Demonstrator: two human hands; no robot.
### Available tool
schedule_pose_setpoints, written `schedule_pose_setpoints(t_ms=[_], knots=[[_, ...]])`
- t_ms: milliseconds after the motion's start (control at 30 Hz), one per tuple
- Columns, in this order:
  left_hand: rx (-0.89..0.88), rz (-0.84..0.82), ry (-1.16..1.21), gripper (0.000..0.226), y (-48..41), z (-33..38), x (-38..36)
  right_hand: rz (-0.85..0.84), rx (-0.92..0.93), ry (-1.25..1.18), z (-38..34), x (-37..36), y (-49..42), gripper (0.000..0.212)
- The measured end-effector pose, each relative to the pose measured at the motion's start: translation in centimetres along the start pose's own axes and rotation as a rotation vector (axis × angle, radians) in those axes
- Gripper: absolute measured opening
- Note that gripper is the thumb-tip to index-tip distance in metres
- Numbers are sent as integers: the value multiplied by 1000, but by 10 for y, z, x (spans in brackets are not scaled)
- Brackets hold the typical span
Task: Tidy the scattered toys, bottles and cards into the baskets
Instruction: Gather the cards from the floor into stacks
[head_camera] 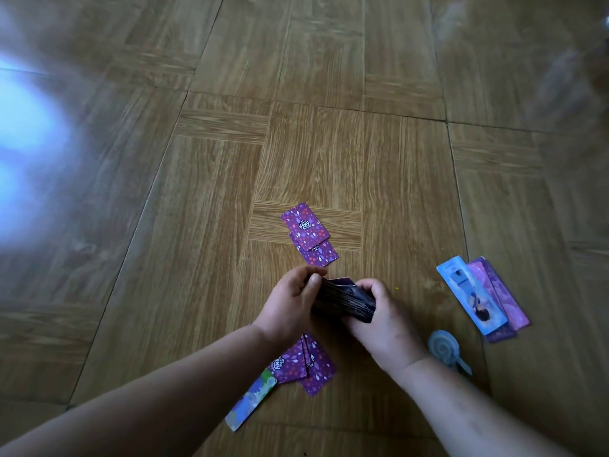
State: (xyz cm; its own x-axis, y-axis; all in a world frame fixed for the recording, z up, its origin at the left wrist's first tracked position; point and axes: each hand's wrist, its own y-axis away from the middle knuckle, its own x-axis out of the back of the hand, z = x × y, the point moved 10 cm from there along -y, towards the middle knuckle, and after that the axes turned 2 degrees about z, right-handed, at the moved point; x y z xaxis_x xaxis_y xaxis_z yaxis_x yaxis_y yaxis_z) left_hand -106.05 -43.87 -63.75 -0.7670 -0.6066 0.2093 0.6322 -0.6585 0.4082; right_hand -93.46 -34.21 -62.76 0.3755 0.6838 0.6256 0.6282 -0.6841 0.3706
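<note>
A thick stack of dark cards (344, 300) is held between both hands just above the wooden floor. My left hand (290, 305) grips its left end with curled fingers, and my right hand (382, 321) cups its right end and underside. Two purple cards (308, 230) lie overlapped on the floor just beyond the hands. More purple cards (304, 366) lie under my left wrist, beside a long green-and-blue card (252, 402). No basket is in view.
Long blue, pink and purple cards (481, 296) lie stacked at the right. A pale blue swirl lollipop-shaped toy (445, 347) sits by my right wrist. Wood-pattern floor (296, 110) stretches ahead, with bright glare at the left.
</note>
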Motion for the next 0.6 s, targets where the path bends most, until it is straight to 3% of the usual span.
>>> schedule_pose_setpoints(t_ms=[100,133,200,267,500,600], knots=[[-74,-37,-138,49,5,6,-10,-25,71,49,-7,-4,2,50],[-96,-29,-186,51,6,9,-13,-35,86,59,-10,-6,3,53],[-81,33,-221,32,3,10,-12,-48,79,83,-13,-9,4,54],[-8,95,-117,16,-3,7,-3,-43,40,104,-12,-9,3,52],[342,174,541,23,-3,-32,12,-93,114,199,-14,-14,2,36],[348,204,570,27,-5,-37,18,-21,173,218,-18,-6,1,29]])
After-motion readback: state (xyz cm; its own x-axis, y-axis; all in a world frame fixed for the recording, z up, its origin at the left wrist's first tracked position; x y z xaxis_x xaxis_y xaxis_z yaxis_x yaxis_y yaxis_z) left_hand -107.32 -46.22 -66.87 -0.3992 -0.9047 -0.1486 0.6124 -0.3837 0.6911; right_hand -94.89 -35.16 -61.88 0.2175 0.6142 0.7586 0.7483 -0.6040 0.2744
